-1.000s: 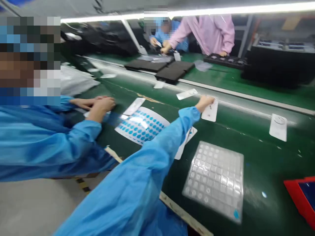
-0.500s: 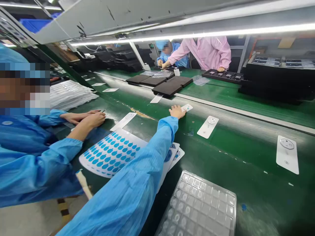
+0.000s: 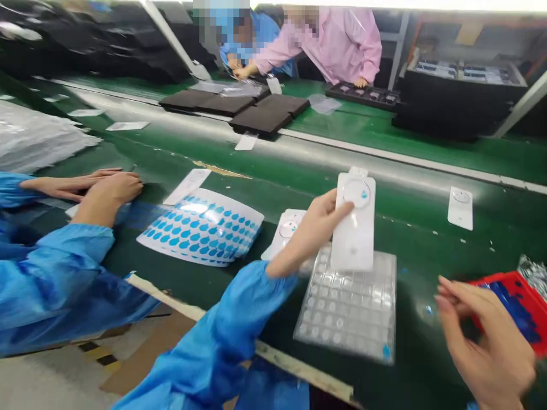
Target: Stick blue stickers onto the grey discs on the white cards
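Note:
My left hand (image 3: 310,230) is closed on a white card (image 3: 354,228) with a round clear part near its top, holding it upright over a clear blister tray (image 3: 346,313) on the green belt (image 3: 410,239). A second white card (image 3: 287,228) lies just left of that tray, under my wrist. My right hand (image 3: 482,336) hovers at the lower right, beside a red tray (image 3: 515,299), with its fingers stretched out and nothing visible in them.
A sheet of blue stickers (image 3: 200,228) lies left of centre. A co-worker's hands (image 3: 106,185) rest on the belt at the left. Another white card (image 3: 460,208) sits on the belt to the right. Black trays (image 3: 260,117) and two people stand at the back.
My left hand has drawn back from the far side of the belt and now holds a white card over the blister tray. My right hand has come into view.

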Demonstrator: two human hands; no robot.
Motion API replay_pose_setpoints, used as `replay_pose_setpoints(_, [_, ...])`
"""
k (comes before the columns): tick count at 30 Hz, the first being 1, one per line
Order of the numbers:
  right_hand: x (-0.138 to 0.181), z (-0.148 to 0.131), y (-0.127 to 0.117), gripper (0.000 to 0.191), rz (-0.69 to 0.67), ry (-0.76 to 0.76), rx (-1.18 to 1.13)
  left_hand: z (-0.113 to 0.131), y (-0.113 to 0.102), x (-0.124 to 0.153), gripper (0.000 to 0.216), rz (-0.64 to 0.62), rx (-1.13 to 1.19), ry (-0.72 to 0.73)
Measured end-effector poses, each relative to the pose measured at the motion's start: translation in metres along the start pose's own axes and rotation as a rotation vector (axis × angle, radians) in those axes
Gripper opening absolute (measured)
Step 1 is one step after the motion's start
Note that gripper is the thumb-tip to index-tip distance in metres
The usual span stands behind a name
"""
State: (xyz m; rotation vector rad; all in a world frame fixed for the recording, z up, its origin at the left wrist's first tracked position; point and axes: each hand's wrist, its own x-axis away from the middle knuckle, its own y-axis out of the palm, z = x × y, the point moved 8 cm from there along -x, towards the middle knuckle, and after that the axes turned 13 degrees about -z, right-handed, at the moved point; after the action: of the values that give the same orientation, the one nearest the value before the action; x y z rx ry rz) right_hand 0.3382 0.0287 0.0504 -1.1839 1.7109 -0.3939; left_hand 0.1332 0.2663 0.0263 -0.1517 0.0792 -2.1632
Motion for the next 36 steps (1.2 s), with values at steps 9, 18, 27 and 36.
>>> replay_pose_setpoints(9, [-0.032,-0.075,0.050,0.020,-0.099,-0.088,-0.066,-0.006,0.057,0.136,0.012,-0.164,-0.049,0.045])
replay_pose_setpoints(18, [-0.033,-0.091,0.052,0.014,-0.145,-0.207,0.130,0.001,0.055,0.148,0.011,-0.230,-0.326,0.146])
replay_pose_setpoints(27, [-0.013,-0.095,0.054,0.020,0.019,-0.354,0.298,0.001,0.057,0.151,0.011,-0.246,-0.174,0.162])
replay_pose_setpoints(36, [-0.007,-0.094,0.051,0.018,-0.023,-0.402,0.294,-0.006,0.060,0.153,0.021,-0.229,-0.131,0.108])
